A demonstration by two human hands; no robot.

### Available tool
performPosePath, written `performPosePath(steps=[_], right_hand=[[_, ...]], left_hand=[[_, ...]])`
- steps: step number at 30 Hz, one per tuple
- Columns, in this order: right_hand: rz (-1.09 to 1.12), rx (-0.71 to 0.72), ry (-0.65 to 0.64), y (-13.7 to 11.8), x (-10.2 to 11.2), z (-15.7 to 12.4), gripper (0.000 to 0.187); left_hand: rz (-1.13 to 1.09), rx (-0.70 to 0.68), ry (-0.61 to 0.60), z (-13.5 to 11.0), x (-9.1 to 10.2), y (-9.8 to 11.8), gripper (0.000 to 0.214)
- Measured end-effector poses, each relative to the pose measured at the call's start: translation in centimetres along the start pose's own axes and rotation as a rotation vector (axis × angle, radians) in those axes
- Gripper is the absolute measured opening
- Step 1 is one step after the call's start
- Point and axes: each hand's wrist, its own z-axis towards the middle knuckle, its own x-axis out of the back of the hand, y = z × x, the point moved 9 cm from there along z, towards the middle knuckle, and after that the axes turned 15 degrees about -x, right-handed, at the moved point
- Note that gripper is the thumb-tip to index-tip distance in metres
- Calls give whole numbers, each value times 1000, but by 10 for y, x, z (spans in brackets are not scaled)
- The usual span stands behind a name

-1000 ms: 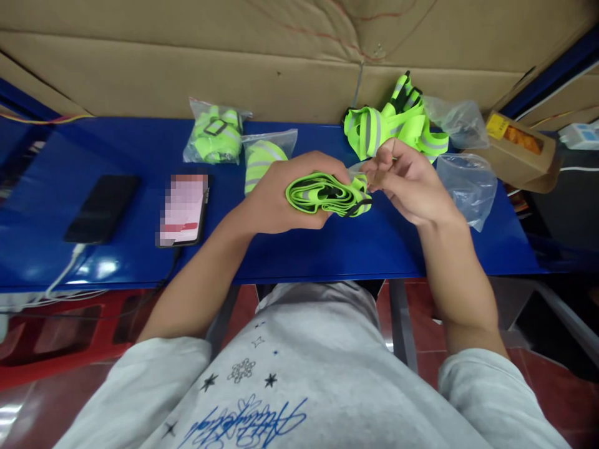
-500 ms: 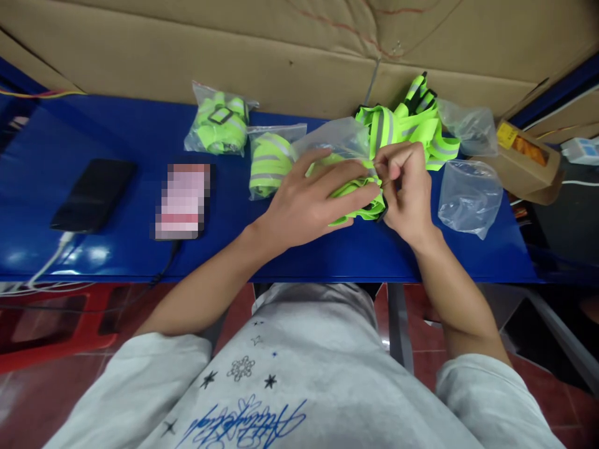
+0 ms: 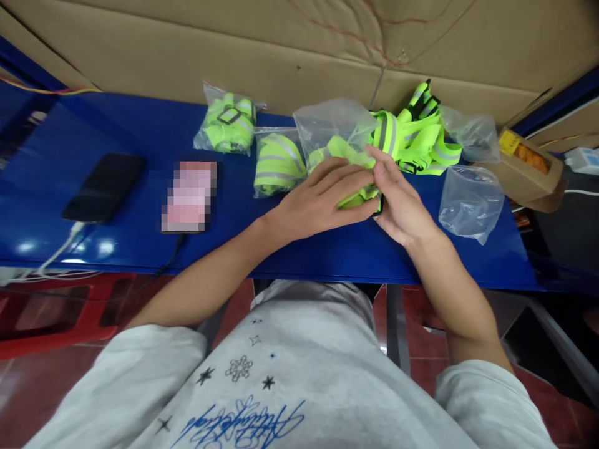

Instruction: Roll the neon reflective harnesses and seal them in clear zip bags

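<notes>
My left hand lies bent over a bundle of neon-yellow reflective straps, partly inside a clear plastic bag. At the bundle's right end, my right hand cups it with the thumb on top; its other fingers are largely hidden. A small black piece shows between the hands at the lower edge. Behind them lies a loose heap of yellow straps with silver stripes and black buckles. Two bagged strap bundles sit to the left, one nearer and one farther back.
Two clear bags, one nearer and one farther back, lie right of my hands, beside a brown box. On the left of the blue table are a black phone with a white cable and a pixelated screen. Cardboard stands behind.
My right hand has turned from a pinch at the bundle's upper right to cupping its right end. The bag's mouth stands higher and wider. The whole view has shifted slightly.
</notes>
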Motion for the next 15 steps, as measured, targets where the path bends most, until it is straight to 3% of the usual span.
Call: performPosePath(steps=[2, 7, 9, 13, 15], right_hand=[[-23, -9, -4, 5, 0, 2, 63], [-17, 79, 121, 11, 5, 6, 58], [35, 72, 123, 15, 0, 8, 53], [172, 113, 146, 6, -3, 8, 52], [77, 183, 219, -7, -1, 4, 49]], left_hand=[[46, -19, 13, 1, -2, 3, 28], [95, -18, -58, -1, -8, 11, 22], [26, 33, -40, -1, -7, 7, 37], [-203, 285, 205, 3, 4, -25, 48], [-322, 386, 340, 6, 10, -39, 46]])
